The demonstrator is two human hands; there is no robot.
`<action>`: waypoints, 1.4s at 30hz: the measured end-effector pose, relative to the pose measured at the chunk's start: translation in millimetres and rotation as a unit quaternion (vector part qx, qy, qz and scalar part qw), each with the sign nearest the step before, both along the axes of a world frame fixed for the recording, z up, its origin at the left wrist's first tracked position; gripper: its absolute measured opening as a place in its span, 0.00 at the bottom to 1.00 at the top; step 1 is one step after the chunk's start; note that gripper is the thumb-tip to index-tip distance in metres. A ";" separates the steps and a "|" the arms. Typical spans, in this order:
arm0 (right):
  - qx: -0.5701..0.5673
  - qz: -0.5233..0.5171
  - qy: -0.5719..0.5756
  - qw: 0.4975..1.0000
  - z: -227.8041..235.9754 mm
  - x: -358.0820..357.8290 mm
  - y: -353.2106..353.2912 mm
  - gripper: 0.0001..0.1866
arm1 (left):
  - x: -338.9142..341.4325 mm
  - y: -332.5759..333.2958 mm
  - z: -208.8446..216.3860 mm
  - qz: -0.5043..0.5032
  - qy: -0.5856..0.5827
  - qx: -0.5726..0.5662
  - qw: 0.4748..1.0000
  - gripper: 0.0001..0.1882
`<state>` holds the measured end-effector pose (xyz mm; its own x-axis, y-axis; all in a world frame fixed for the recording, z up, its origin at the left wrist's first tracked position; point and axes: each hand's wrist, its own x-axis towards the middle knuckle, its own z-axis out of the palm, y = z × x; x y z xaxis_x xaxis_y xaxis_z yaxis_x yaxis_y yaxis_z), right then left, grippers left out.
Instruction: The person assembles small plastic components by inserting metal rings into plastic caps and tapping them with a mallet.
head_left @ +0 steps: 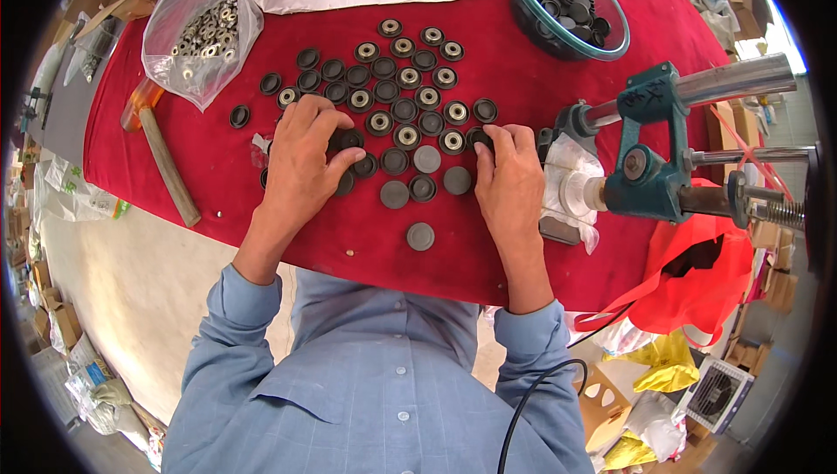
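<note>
With left hand (302, 150) and right hand (510, 173) at discs (351, 140), cannot tell grip; might scatter them by hasty sweep.

red cloth (497, 230), blk discs (394, 161), dk teal press (652, 97), lt blue shirt (375, 387)

Bright, fairly even light glints on the metal column (741, 81), while fisheye distortion bends the edges.
</note>
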<state>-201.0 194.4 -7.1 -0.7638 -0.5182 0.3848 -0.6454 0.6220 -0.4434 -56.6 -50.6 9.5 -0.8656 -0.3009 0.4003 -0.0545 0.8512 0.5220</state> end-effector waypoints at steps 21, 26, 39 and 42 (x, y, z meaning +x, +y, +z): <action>-0.050 0.124 0.033 0.991 11.5 7.2 -15.5 0.12 | -5.0 10.8 -1.6 0.008 0.110 0.095 0.989 0.12; -0.061 0.128 0.046 0.989 8.2 5.2 -14.6 0.12 | -13.3 13.8 -0.5 -0.006 0.118 0.093 0.989 0.13; 0.057 0.145 0.091 0.984 9.2 26.3 -0.9 0.21 | -20.5 12.1 -1.2 -0.009 0.088 0.044 0.995 0.13; 0.046 0.142 0.078 0.986 5.9 24.7 0.2 0.22 | -21.4 16.7 -1.7 -0.013 0.054 0.040 0.998 0.13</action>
<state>-176.3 194.6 -1.2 -0.5182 -0.7413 0.4266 -0.8551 0.4396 -0.2749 -78.0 -33.9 7.9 -0.8269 -0.3139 0.4666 0.0262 0.8073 0.5895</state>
